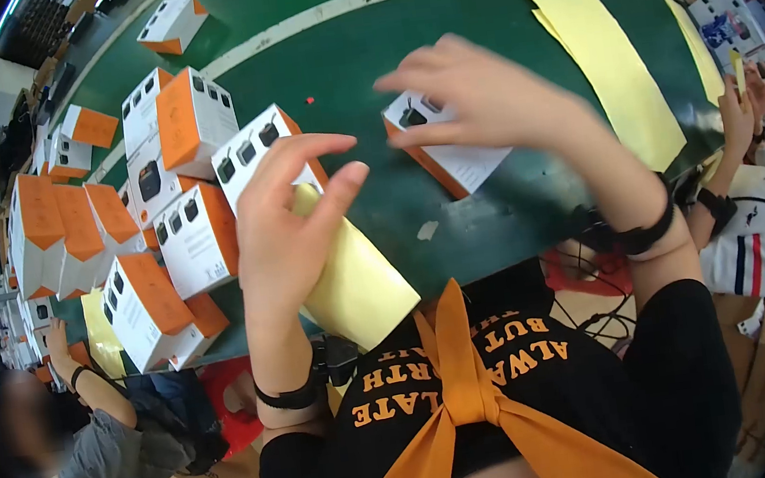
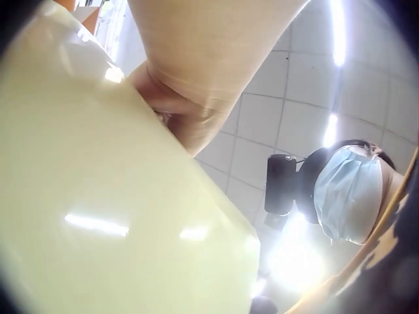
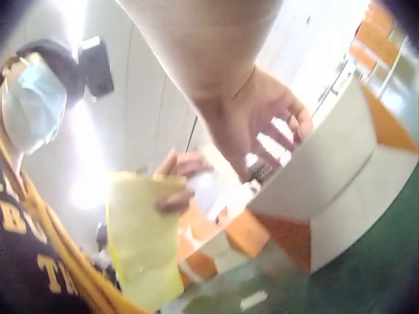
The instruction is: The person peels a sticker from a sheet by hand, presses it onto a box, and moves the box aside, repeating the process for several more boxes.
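Observation:
In the head view, my left hand holds a yellow sheet that hangs toward the table's near edge. The right wrist view shows the left thumb in front of this sheet and fingers behind its top. My right hand, blurred, is over a white and orange box with its fingers spread. In the right wrist view that hand is beside the box; contact is unclear. The sheet fills much of the left wrist view, hiding the left fingers.
Several boxes stand stacked at the left, one just behind my left hand. Long yellow sheets lie on the green table at the right. A small white scrap lies near the front. Other people are at both sides.

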The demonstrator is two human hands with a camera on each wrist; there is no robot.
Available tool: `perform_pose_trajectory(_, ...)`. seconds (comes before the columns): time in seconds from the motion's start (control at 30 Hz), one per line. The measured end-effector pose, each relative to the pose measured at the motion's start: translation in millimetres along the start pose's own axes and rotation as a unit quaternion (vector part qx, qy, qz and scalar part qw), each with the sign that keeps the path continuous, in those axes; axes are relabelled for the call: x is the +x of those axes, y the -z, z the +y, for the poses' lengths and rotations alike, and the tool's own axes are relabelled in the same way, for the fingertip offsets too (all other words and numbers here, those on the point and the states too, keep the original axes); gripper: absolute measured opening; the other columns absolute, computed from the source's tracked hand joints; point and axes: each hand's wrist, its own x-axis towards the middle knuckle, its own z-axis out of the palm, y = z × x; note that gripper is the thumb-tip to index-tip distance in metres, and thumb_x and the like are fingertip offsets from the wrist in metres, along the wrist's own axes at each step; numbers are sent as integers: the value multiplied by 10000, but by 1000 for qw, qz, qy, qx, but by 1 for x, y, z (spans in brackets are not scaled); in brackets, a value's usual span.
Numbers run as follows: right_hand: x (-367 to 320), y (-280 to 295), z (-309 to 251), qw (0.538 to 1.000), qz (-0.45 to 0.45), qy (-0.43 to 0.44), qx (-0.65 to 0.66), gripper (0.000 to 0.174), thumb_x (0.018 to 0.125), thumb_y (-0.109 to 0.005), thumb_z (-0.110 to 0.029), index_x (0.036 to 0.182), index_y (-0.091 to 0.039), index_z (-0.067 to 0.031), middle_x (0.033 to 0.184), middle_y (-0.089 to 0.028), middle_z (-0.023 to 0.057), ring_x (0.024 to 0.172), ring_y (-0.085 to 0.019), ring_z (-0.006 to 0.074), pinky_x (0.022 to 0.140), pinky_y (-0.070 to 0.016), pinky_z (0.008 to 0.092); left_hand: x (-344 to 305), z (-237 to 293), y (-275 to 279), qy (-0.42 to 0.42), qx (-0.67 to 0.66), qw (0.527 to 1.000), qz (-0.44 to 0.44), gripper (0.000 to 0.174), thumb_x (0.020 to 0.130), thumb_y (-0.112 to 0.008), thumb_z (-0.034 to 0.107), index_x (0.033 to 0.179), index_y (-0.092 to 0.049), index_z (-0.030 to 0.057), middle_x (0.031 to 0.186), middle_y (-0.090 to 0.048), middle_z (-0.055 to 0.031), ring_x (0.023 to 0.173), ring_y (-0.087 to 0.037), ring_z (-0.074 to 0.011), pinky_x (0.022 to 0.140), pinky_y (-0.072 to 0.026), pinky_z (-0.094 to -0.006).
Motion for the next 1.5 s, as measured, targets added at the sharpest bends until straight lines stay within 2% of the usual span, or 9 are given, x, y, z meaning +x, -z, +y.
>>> perform_pose_trajectory(0.07, -35, 4, 37, 991, 50, 96, -77, 867, 653, -760, -399, 1385, -386, -125, 1399, -370, 186, 1160, -443, 381, 999, -392, 409, -5, 1, 5, 81, 44, 995, 38, 145, 794, -695, 101, 894, -646, 9, 916, -629, -86, 827, -598, -174, 737, -450, -264)
perform_pose_trajectory(0.13, -54, -8, 33, 996, -71, 57, 22, 1076, 575, -819, -338, 1457, -234, -146, 1498, -145, 226, 1242, -371, 408, 1026, -367, 412, -3, -6, 1, 44, 59, 994, 83, 118, 819, -679, 113, 833, -641, 2, 828, -602, -73, 741, -576, -154, 667, -432, -254)
perform_pose_trajectory(0.2, -57, -22, 1, 996, -76, -52, -21, 1005, 648, -777, -289, 1464, -209, -145, 1486, -148, 260, 1286, -327, 435, 1019, -377, 412, 5, 2, -8, -28, 103, 978, 179, 125, 828, -670, 115, 805, -631, -2, 749, -557, -64, 677, -545, -153, 625, -410, -260)
perform_pose_trajectory(0.33, -71, -10, -21, 983, 57, 44, -170, 740, 767, -686, -333, 1365, -371, -32, 1361, -377, 272, 1160, -452, 407, 958, -415, 420, 19, 13, -27, -149, 129, 952, 233, 150, 789, -708, 126, 762, -616, 10, 711, -527, -51, 617, -515, -158, 552, -399, -269)
perform_pose_trajectory(0.43, -64, -1, -59, 871, 264, 28, 414, 427, 776, -718, -191, 1137, -577, -13, 996, -602, 144, 921, -595, 249, 821, -456, 330, 22, 20, -42, -174, 108, 958, 199, 163, 756, -738, 126, 776, -616, 20, 713, -530, -50, 618, -520, -152, 531, -397, -270)
perform_pose_trajectory(0.57, -65, 1, -46, 863, 288, -39, 414, 123, 788, -696, -93, 844, -658, 10, 735, -625, 74, 686, -567, 167, 631, -430, 293, 9, 38, -37, 17, -314, 949, 23, 115, 815, -644, -26, 916, -594, -44, 876, -594, -36, 775, -579, -70, 636, -444, -169)
perform_pose_trajectory(0.7, -65, 14, -31, 935, 231, 52, 263, 117, 732, -655, 34, 846, -637, 54, 800, -615, 118, 767, -552, 210, 676, -420, 295, -6, 39, -22, 20, -221, 975, 29, 110, 796, -682, -34, 880, -614, -56, 799, -626, -41, 684, -588, -58, 570, -441, -164)
perform_pose_trajectory(1.13, -38, 42, -65, 947, 262, 140, 121, 190, 635, -721, -16, 807, -645, 10, 752, -612, 79, 684, -528, 241, 648, -414, 339, -8, 43, -20, -97, -49, 992, 65, 253, 874, -652, 193, 826, -597, -49, 735, -614, -53, 603, -493, -56, 541, -353, -176)
perform_pose_trajectory(1.5, -41, 1, -61, 870, 441, 196, -99, 322, 627, -742, -79, 925, -640, -9, 886, -651, 122, 686, -592, 235, 534, -415, 291, -7, 47, -24, -19, -92, 993, 72, 221, 932, -552, 143, 869, -610, -61, 775, -619, -55, 645, -502, -66, 602, -365, -180)
